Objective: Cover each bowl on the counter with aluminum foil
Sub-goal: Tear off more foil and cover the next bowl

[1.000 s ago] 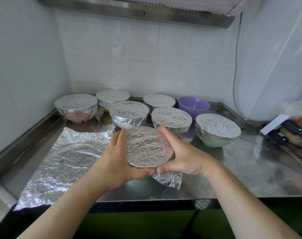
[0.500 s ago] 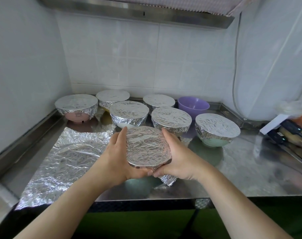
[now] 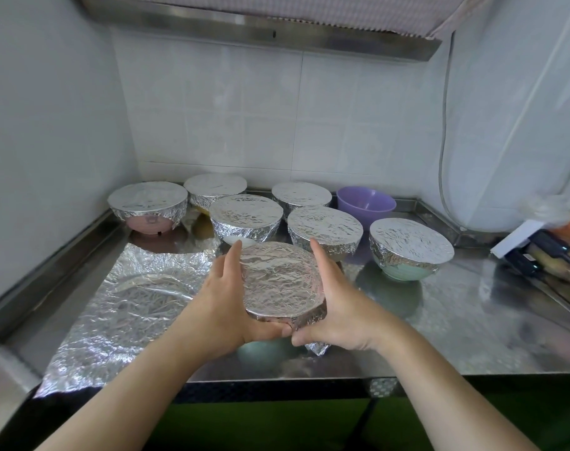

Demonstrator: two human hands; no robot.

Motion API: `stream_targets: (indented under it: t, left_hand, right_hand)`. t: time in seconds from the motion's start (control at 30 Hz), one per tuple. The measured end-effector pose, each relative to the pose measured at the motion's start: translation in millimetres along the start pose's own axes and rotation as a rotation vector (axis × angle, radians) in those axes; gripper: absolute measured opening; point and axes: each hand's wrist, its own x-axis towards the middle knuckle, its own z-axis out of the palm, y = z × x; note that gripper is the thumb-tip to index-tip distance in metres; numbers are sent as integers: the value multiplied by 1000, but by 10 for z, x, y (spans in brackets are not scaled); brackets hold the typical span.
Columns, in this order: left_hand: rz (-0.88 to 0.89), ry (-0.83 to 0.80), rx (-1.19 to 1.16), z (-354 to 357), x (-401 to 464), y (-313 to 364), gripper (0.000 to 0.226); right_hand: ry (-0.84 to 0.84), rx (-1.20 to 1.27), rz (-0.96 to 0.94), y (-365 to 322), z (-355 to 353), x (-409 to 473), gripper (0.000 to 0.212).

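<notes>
Both hands, the left hand (image 3: 226, 301) and right hand (image 3: 338, 307), cup the foil-topped bowl (image 3: 282, 281) at the near counter (image 3: 472, 320) edge, fingers pressed together crimping its rim; likely next, the loose foil sheet (image 3: 121, 307) goes over the uncovered purple bowl (image 3: 365, 203) far right.

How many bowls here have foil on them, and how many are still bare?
Foil-covered bowls on the counter: 6, e.g. the pink one
Foil-covered bowl held between left hand and right hand: 1
Bare purple bowl: 1
Total: 8
</notes>
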Motion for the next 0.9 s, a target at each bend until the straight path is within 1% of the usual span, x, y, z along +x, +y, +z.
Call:
stream_targets:
  t: [0.03,0.1,0.17,0.2,0.27,0.33,0.43,0.5,0.57,0.63,0.7,0.77,0.87,0.9]
  left_hand:
    - [0,-3,-10,-9,0,-1,160]
    - [7,-14,-30,-30,11,-23,159]
    - [11,-39,-42,-58,27,-45,161]
    - [7,-57,-36,-75,33,-57,164]
    - [-5,-101,-7,-117,21,-52,167]
    - [2,-126,23,-151,3,8,169]
    - [24,-87,76,-135,-8,164,166]
    - [42,-38,94,-76,2,244,163]
    - [40,2,112,-3,12,268,158]
    - [26,27,117,29,6,246,158]
    - [25,31,89,23,-4,206,158]
    - [21,25,38,0,-15,170,156]
    - [-13,8,-7,-28,-15,128,156]
    - [-15,-2,-7,-36,-10,117,157]
  right_hand:
    - [-40,21,0,25,-40,-3,156]
    - [-76,155,13,32,-118,-4,147]
    - [1,254,47,-20,-176,31,127]
    - [60,251,57,-63,-202,67,114]
    - [155,165,37,-165,-232,160,87]
    - [154,33,-8,-283,-233,272,66]
    - [43,-173,-54,-447,-153,459,55]
    - [12,-272,-49,-499,-81,565,54]
    - [28,-301,-34,-503,-43,604,54]
    - [38,-249,-15,-493,-66,582,56]
    - [25,-158,7,-436,-115,536,63]
    - [-10,-37,36,-337,-157,485,78]
    - [-61,190,46,-152,-172,397,116]
    - [-79,236,34,-88,-175,363,123]
